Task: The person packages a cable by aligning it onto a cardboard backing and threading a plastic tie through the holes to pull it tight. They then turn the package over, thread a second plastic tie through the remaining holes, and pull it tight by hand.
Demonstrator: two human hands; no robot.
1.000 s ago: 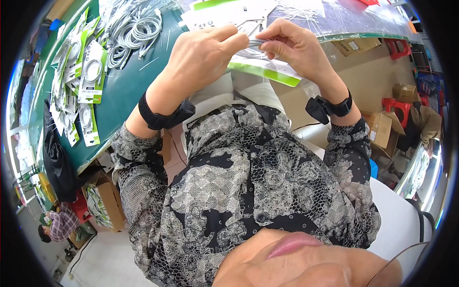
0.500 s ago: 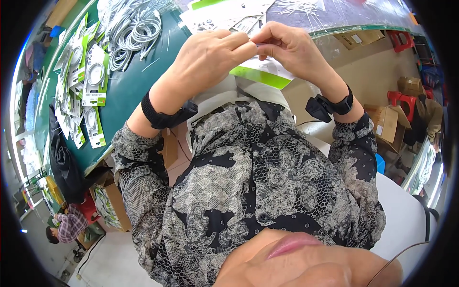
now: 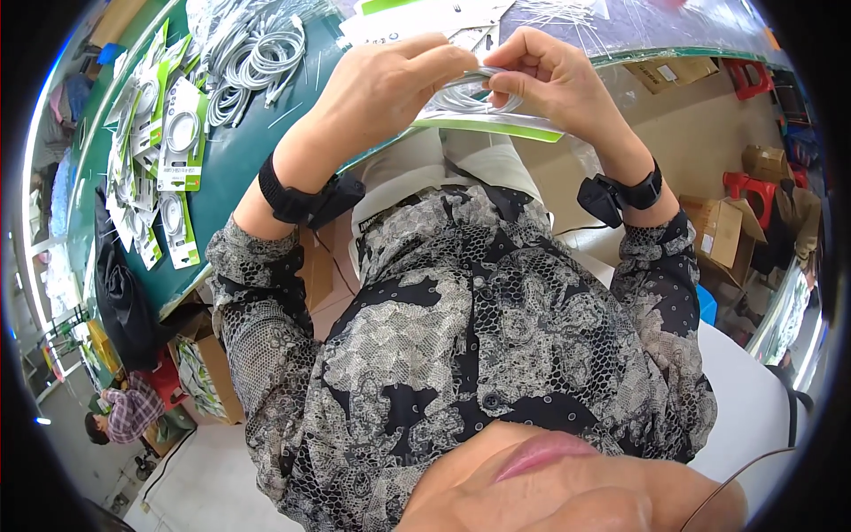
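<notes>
A coiled white cable (image 3: 461,99) shows between my two hands at the table's front edge. My left hand (image 3: 381,89) is closed on the coil's left side, its fingertips partly hidden behind the back of the hand. On the other side, my right hand (image 3: 548,87) pinches the top right of the coil between thumb and curled fingers. Just under the coil is a white card with a green edge (image 3: 523,133), seen at a slant. Whether the cable is fastened to this card, I cannot tell.
Carded cables (image 3: 182,133) lie heaped on the green table (image 3: 253,164) at left. Behind them are loose coiled grey cables (image 3: 275,53). More white cards (image 3: 390,25) and thin white ties (image 3: 558,12) lie beyond my hands. Cardboard boxes (image 3: 716,232) and red stools (image 3: 749,191) stand at right.
My hands have moved slightly apart, and the coiled cable between them has come into view. The green-edged card has tilted, showing a thinner green strip.
</notes>
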